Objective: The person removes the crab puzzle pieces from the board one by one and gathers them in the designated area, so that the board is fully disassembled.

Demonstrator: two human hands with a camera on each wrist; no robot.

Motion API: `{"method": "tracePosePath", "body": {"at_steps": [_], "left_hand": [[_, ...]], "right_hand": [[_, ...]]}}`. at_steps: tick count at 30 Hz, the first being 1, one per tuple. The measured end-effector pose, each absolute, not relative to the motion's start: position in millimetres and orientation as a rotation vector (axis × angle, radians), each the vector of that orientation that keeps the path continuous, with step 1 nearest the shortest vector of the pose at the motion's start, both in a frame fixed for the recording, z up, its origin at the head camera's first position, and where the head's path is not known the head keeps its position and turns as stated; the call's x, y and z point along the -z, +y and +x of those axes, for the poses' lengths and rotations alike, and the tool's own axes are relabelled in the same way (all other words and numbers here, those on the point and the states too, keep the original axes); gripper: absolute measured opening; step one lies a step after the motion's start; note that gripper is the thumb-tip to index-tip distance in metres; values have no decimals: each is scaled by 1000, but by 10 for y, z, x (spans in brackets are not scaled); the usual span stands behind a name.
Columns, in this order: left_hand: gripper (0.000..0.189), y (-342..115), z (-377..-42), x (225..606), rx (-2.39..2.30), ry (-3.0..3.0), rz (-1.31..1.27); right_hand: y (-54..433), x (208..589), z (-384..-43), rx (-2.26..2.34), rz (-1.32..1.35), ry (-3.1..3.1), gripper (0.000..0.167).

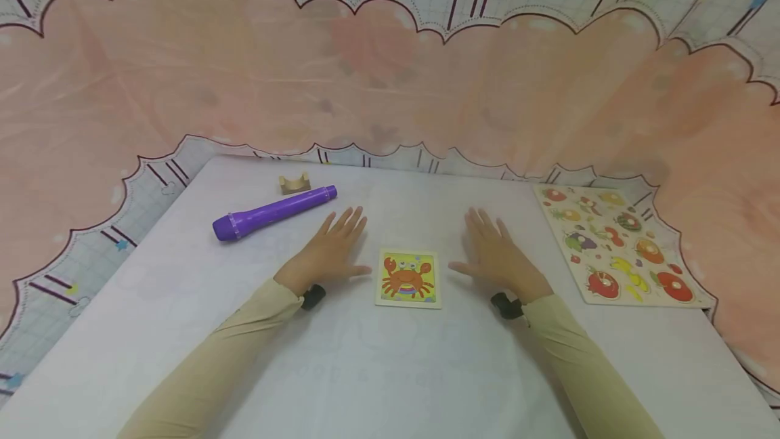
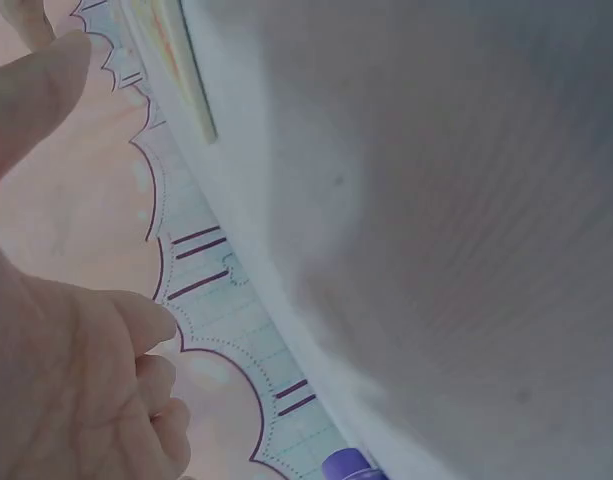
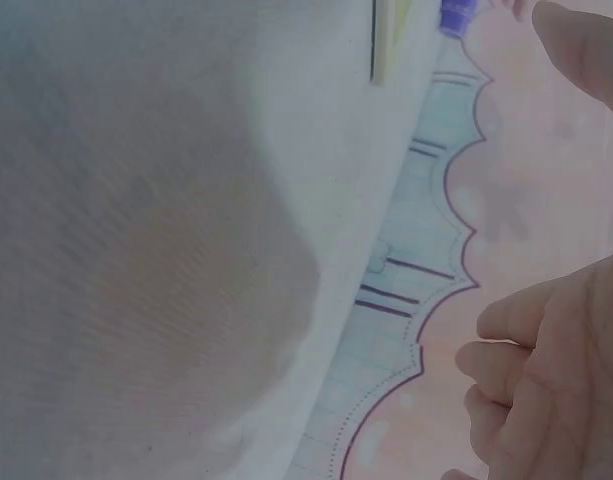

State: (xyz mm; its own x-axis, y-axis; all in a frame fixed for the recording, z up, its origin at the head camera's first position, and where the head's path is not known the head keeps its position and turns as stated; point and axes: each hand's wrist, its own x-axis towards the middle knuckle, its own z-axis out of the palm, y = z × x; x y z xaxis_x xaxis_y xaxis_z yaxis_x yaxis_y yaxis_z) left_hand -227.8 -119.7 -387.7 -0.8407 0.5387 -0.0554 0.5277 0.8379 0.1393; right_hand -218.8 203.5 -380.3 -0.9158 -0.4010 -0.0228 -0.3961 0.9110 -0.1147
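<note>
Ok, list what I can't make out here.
Crab picture: right wrist view, mostly cut off by the top edge.
Purple tube: left wrist view, bottom edge cuts off all but one end.
Right hand: right wrist view, partly cut off by the right edge.
Left sleeve: head view, upper part cut off by the bottom edge.

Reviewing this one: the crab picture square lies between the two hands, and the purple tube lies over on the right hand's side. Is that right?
Not quite: the purple tube is on the left hand's side, as the head view shows. The crab picture square does lie between the left hand and the right hand.
</note>
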Motion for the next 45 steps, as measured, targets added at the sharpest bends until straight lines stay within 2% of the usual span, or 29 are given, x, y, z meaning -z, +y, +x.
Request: {"method": "tracePosePath", "body": {"at_steps": [24, 35, 45], "left_hand": [[100, -1035, -2121, 3951, -28, 2693, 950], [100, -970, -2086, 3909, 57, 2641, 982], [101, -945, -2111, 3937, 107, 2642, 981]], "right_hand": [[1882, 3885, -2105, 519, -737, 2800, 103], [1725, 3884, -2185, 702, -709, 2699, 83], [1687, 3915, -2241, 861, -671, 2638, 75]]}}
